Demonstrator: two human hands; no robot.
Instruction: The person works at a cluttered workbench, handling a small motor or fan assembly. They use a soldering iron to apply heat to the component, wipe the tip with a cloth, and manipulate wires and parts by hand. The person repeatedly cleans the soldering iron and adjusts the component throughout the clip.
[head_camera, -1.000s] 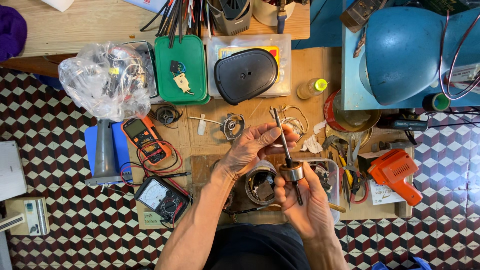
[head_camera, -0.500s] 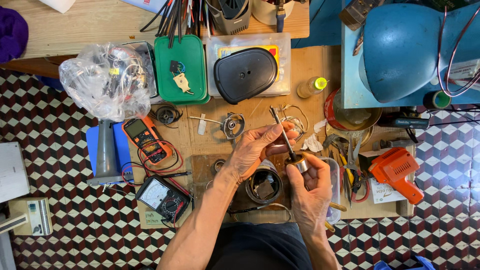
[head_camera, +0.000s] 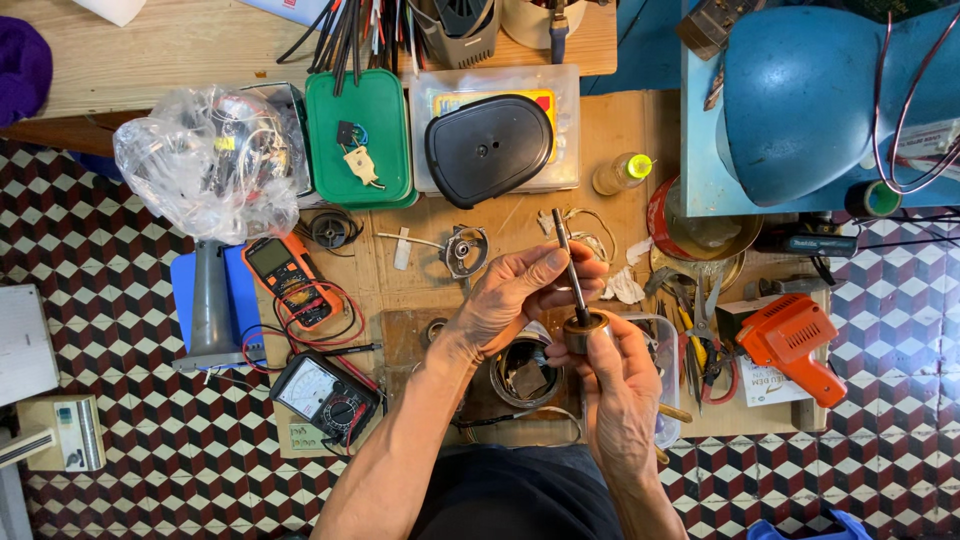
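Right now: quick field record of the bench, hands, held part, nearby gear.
left hand: fingers on the metal shaft
right hand: grips the brown cylindrical part at the shaft's lower end
shaft pose: tilted slightly, top leaning left
below hands: round metal housing on the wooden bench
left of hands: orange multimeter, analog meter
right of hands: orange tool, pliers
behind: green lid, black oval cover

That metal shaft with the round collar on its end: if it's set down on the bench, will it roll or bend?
The shaft looks like a straight steel rod, so probably stiff. Its round collar, gripped by the right hand, would likely let it roll in an arc. The left hand steadies it, hinting it is heavy at the collar end.
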